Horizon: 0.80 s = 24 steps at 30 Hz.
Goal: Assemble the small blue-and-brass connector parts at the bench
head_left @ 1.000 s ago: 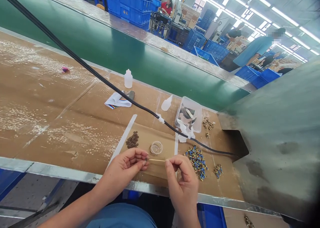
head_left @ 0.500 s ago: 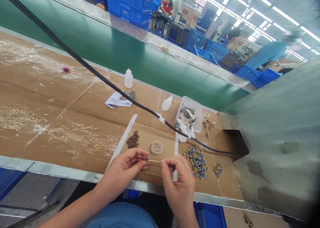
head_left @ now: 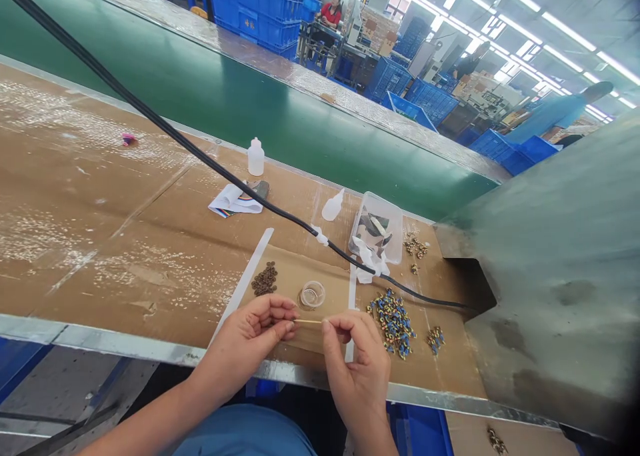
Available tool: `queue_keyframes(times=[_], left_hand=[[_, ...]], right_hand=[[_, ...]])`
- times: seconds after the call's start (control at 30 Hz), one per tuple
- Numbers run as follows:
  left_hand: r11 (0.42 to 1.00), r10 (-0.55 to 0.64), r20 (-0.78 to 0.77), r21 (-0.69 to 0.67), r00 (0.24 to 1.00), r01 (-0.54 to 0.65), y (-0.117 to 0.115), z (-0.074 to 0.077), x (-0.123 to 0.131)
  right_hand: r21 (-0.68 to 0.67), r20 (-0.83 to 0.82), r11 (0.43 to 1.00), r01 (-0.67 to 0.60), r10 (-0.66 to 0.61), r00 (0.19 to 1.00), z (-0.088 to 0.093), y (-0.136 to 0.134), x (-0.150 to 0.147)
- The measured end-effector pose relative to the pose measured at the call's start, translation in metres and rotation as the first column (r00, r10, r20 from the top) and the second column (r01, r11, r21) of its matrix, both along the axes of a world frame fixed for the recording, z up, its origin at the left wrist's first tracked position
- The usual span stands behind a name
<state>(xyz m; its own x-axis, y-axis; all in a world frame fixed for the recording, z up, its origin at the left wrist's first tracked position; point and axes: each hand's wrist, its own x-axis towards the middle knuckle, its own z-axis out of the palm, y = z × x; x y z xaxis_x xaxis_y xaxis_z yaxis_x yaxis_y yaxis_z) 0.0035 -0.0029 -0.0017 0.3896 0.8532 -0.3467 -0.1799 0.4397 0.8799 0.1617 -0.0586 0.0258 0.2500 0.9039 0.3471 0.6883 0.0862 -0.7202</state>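
Note:
My left hand (head_left: 254, 327) pinches a tiny dark part at its fingertips, above the cardboard near the bench's front edge. My right hand (head_left: 357, 353) holds a thin wooden stick (head_left: 308, 321), whose tip reaches the left fingertips. Beyond my hands lie a heap of small brown metal parts (head_left: 265, 279) and a small clear round cup (head_left: 313, 295). Right of them are a pile of blue-and-brass terminals (head_left: 393, 323) and a smaller cluster (head_left: 436, 340).
A black cable (head_left: 250, 191) crosses the cardboard-covered bench (head_left: 110, 243). Behind it are plastic bottles (head_left: 255, 157), a clear box (head_left: 376, 228) and white cloth (head_left: 235, 201). A grey metal hood (head_left: 550, 276) stands at right, beyond which runs a green conveyor belt (head_left: 215, 83). Blue crates (head_left: 257, 9) and co-workers are farther back.
My right hand has shifted left, closer to my left hand, with the stick between them. The person in the blue top at the far right has moved farther off.

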Motion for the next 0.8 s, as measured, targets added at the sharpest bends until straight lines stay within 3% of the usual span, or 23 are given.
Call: queue_keyframes(times=[0.8], left_hand=[[0.988, -0.107, -0.063, 0.107, 0.992, 0.113, -0.0001, -0.0019, -0.0032]], right_hand=[[0.016, 0.029, 1.000, -0.017, 0.016, 0.999, 0.0012, -0.0034, -0.0018]])
